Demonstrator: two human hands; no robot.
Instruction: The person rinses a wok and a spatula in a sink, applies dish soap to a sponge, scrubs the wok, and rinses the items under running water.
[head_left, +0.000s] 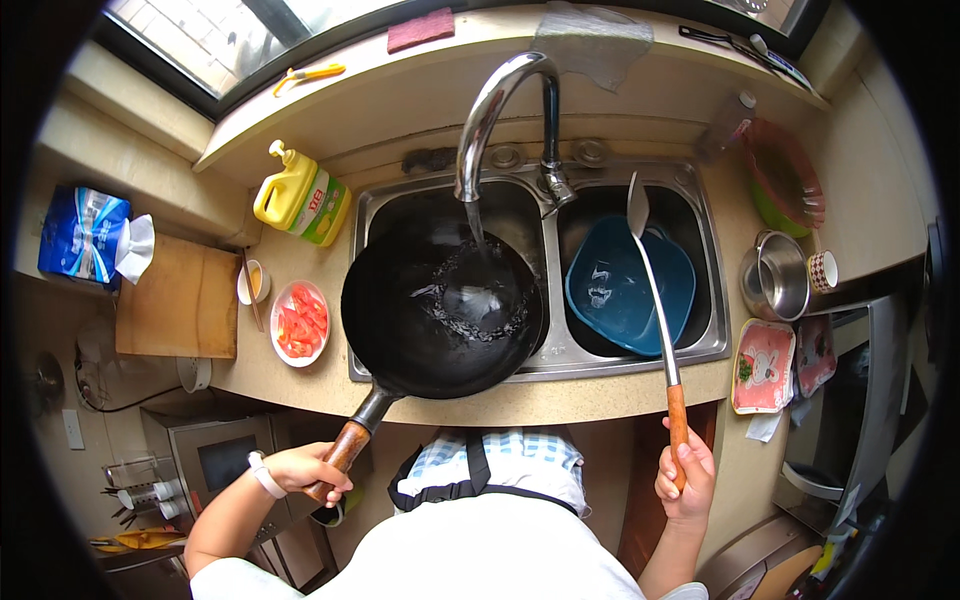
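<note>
My left hand (315, 472) grips the wooden handle of a black wok (390, 315), which rests over the left sink basin. Water runs from the chrome gooseneck faucet (495, 105) into the wok and ripples across its bottom. In my right hand (688, 472) is a long metal spatula (654, 289) with a wooden handle. Its blade reaches over the right basin, above a blue plastic basin (630, 292) that sits tilted there.
Left of the sink are a plate of cut tomatoes (301, 324), a small bowl (255, 282) with chopsticks, a yellow detergent jug (304, 196) and a wooden cutting board (180, 300). Rightward stand a metal pot (774, 276), a paper cup (823, 271) and a pink tray (763, 366).
</note>
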